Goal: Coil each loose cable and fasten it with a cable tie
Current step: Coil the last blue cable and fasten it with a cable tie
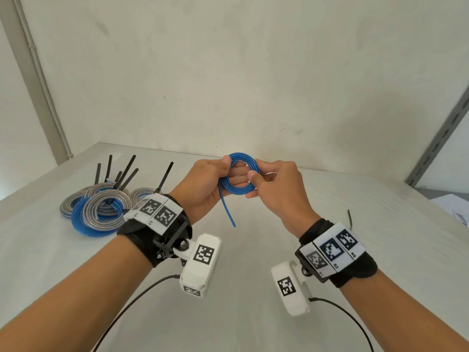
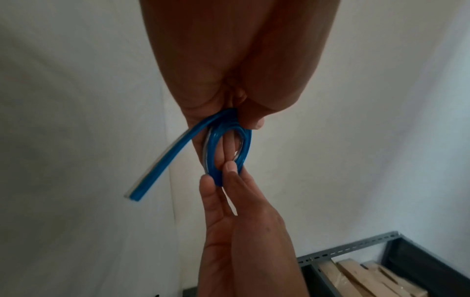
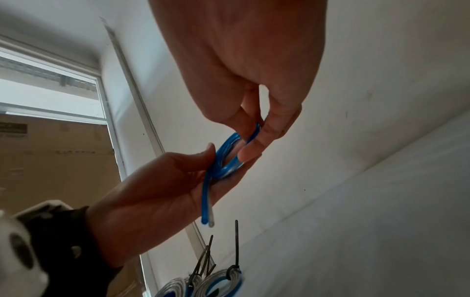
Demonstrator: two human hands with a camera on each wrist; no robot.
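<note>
A small coil of blue cable (image 1: 243, 155) is held in the air above the table between both hands. My left hand (image 1: 210, 181) pinches its left side, thumb in front and fingers behind the ring. My right hand (image 1: 274, 184) pinches its right side between thumb and fingers. The cable's loose end (image 1: 229, 214) hangs down below the left hand. In the left wrist view the coil (image 2: 245, 144) is an oval ring with the free end sticking out to the left. In the right wrist view the coil (image 3: 229, 140) sits between the two hands' fingertips.
Several coiled blue and silver cables (image 1: 99, 209) with upright black cable ties (image 1: 127, 171) lie on the white table (image 1: 355, 194) at the left. One loose black tie (image 1: 349, 218) lies at the right. A grey shelf upright (image 1: 441, 138) stands at the far right.
</note>
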